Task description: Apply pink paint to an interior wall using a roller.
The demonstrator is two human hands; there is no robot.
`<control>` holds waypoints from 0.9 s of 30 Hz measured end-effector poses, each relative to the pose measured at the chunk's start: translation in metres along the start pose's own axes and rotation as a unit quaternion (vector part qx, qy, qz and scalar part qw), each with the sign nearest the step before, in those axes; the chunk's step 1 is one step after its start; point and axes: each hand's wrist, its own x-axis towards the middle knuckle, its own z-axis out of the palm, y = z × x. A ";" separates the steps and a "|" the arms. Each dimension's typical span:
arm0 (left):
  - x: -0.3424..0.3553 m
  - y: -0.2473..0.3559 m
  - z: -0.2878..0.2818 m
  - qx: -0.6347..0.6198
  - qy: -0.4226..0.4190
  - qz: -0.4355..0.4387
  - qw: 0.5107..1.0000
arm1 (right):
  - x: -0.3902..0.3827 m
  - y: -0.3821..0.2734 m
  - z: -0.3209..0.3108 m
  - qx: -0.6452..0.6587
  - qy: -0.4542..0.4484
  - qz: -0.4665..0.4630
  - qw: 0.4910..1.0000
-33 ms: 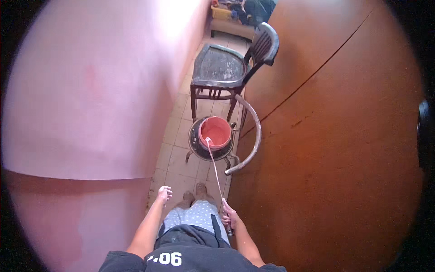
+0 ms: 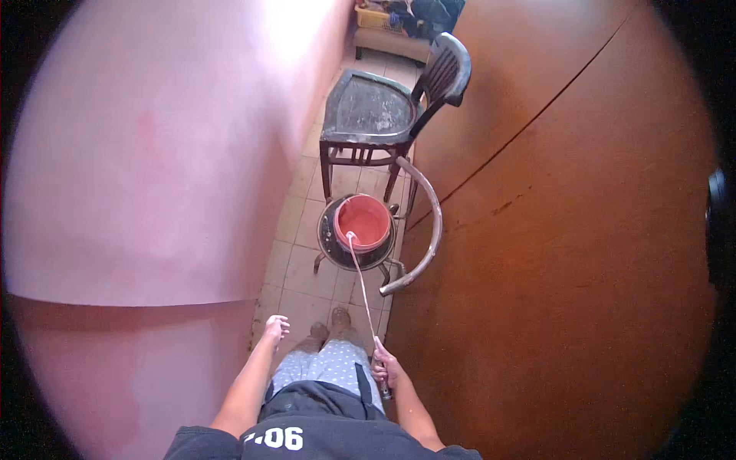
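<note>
My right hand (image 2: 386,366) is closed around the handle end of a long, thin, pinkish rod (image 2: 363,285). The rod slants up and away to a red-orange bucket (image 2: 365,247); its whitish tip rests at the bucket's near inner side. Inside the bucket is pinkish-red matter whose kind I cannot make out. A round dark stool (image 2: 325,238) bears the bucket. My left hand (image 2: 277,328) hangs beside the pink wall, fingers loosely bent and somewhat apart, with nothing seen in it. Whitish smears mark its fingers.
Beyond the stool stands a worn dark chair (image 2: 372,107). A curved, paint-spotted bar (image 2: 437,222) arcs along the stool's right side. The narrow tiled floor (image 2: 300,264) runs between a pink wall (image 2: 153,192) and a brown wooden surface (image 2: 552,291). A yellow basket (image 2: 379,21) sits at the far end.
The whole view has shifted very slightly. Both hands, the rod and the bucket keep the same places relative to each other.
</note>
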 end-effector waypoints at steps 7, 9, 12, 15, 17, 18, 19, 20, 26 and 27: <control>0.018 0.007 0.001 0.079 -0.107 -0.013 0.991 | 0.031 0.022 -0.006 0.044 -0.017 -0.018 0.999; 0.022 0.008 -0.005 0.085 -0.092 -0.002 0.992 | 0.036 0.030 0.003 0.067 -0.050 -0.026 0.996; 0.017 0.017 -0.002 0.126 -0.101 -0.023 0.987 | 0.027 0.033 0.019 0.082 -0.046 -0.023 0.995; 0.011 0.026 0.001 0.116 -0.130 -0.038 0.984 | 0.030 0.042 0.024 0.089 -0.052 -0.056 0.993; 0.003 0.025 0.005 0.108 -0.159 0.004 0.981 | 0.033 0.050 0.023 0.088 -0.051 -0.070 0.992; 0.001 0.027 0.006 0.113 -0.147 0.007 0.983 | 0.036 0.054 0.023 0.092 -0.052 -0.080 0.991; 0.002 0.024 0.000 0.113 -0.145 0.012 0.983 | 0.038 0.057 0.025 0.095 -0.055 -0.090 0.990; 0.005 0.022 -0.008 0.103 -0.130 0.015 0.986 | 0.041 0.060 0.027 0.096 -0.054 -0.092 0.990; 0.023 0.009 -0.054 0.070 -0.074 -0.008 0.995 | 0.047 0.068 0.042 0.136 -0.119 -0.130 0.975; 0.023 0.003 -0.062 0.072 -0.076 -0.002 0.995 | 0.052 0.072 0.043 0.162 -0.150 -0.130 0.967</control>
